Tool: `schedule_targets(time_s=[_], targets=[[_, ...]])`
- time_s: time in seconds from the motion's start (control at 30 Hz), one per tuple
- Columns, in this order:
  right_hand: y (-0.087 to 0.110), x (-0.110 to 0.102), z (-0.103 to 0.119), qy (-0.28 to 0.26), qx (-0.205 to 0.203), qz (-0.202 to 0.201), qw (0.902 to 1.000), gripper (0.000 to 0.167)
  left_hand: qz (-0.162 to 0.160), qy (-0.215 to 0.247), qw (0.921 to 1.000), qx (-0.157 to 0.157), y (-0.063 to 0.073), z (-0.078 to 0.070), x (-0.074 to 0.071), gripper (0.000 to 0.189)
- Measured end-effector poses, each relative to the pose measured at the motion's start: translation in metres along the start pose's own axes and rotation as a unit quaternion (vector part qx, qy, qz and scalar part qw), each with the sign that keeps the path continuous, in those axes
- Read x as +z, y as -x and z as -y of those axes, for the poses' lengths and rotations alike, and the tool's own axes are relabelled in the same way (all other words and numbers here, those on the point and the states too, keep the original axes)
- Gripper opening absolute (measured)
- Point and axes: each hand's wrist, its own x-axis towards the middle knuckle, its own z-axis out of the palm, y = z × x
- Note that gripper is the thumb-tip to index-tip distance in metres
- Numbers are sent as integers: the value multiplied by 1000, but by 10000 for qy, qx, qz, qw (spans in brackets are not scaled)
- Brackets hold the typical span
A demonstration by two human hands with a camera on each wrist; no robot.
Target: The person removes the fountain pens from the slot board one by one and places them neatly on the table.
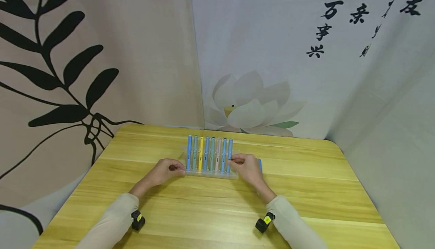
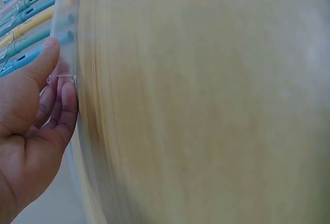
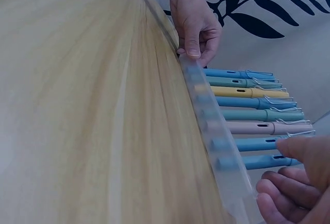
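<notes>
The left hand [image 1: 168,171] pinches the left end of a clear plastic stand [image 1: 212,174] on the far half of the yellow wooden table [image 1: 197,211]; the right hand [image 1: 247,169] seems clamped on its rightmost slim blue pen [image 1: 230,149]. A sideways pull could jostle neighbouring pastel pens [image 1: 224,154]. That contact is partly masked; a blue object [image 1: 260,164] further right is mostly hidden.

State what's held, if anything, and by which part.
The left grip pinches the clear rack by its left end; whether the right grip holds the rightmost blue pen cannot be told.
</notes>
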Motion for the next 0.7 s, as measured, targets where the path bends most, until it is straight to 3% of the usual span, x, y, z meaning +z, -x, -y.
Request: schedule_targets(time_s=[0.7], targets=[[-1, 8, -3, 140, 172, -33, 9997, 21, 47, -38, 9999, -124, 0, -4, -1, 15]])
